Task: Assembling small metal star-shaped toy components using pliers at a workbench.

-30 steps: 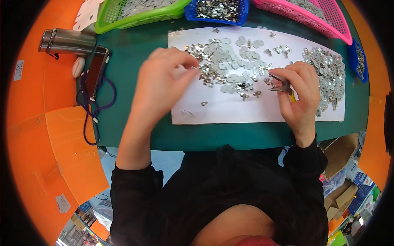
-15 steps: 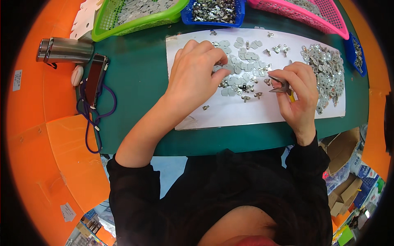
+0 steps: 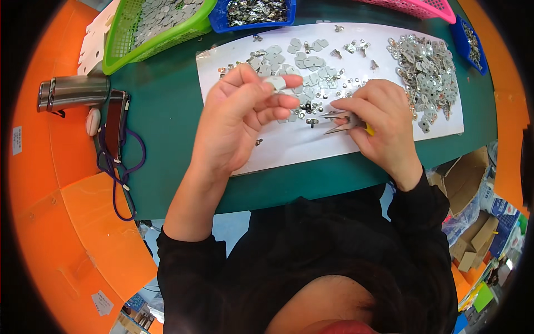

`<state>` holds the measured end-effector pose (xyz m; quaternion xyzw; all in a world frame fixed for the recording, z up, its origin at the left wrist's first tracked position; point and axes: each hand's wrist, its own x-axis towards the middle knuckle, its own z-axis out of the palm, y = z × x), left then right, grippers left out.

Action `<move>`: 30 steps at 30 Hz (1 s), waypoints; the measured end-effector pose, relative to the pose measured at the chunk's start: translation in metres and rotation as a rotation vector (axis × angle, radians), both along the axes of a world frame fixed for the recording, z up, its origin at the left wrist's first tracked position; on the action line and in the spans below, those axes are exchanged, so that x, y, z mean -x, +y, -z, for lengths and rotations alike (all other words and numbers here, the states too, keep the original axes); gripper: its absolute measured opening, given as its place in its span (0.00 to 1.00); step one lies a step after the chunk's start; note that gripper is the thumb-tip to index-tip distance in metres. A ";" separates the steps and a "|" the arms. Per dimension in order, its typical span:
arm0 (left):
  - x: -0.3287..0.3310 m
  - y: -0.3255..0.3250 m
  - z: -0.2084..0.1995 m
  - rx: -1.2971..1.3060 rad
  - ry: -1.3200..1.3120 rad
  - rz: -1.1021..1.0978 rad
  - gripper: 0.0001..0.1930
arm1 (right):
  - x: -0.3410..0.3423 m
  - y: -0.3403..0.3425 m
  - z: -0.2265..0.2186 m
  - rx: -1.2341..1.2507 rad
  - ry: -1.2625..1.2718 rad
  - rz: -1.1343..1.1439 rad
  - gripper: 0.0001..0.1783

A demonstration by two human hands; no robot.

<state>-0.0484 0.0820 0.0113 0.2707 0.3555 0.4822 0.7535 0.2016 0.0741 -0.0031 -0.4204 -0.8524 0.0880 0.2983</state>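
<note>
Between the thumb and fingers of my left hand (image 3: 236, 114) is a small flat grey plate (image 3: 275, 84), raised above the white sheet (image 3: 267, 150). My right hand (image 3: 384, 125) grips a pair of pliers (image 3: 346, 122) with a yellow handle; the jaws point left and stand apart. Beneath and between the hands lie loose grey plates (image 3: 308, 62) and small metal fittings (image 3: 311, 122). To the right of my right hand spreads a pile of shiny metal pieces (image 3: 431, 78).
Along the far edge stand a green basket (image 3: 158, 50), a blue bin (image 3: 253, 26) and a pink basket (image 3: 428, 10). Another blue bin (image 3: 470, 44) is at the right. A steel flask (image 3: 78, 92), a phone (image 3: 115, 125) and a purple cord (image 3: 143, 158) lie on the left.
My left hand has lifted from the loose plates, turned palm inward and now holds one grey plate. My right hand has moved left with the pliers. The whole view has shifted slightly.
</note>
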 end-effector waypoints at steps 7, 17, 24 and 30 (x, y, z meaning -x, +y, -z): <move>-0.014 -0.014 0.008 -0.312 0.307 0.005 0.10 | 0.001 0.000 -0.007 0.010 0.004 -0.004 0.15; -0.022 -0.024 0.007 -0.326 0.363 -0.018 0.17 | 0.024 0.013 -0.013 0.252 0.358 -0.001 0.08; -0.017 -0.024 0.026 -0.833 0.887 -0.047 0.19 | 0.028 0.018 -0.015 0.128 0.255 -0.060 0.10; -0.017 -0.023 0.017 -0.343 0.326 -0.104 0.13 | 0.030 0.014 -0.015 0.138 0.281 -0.078 0.12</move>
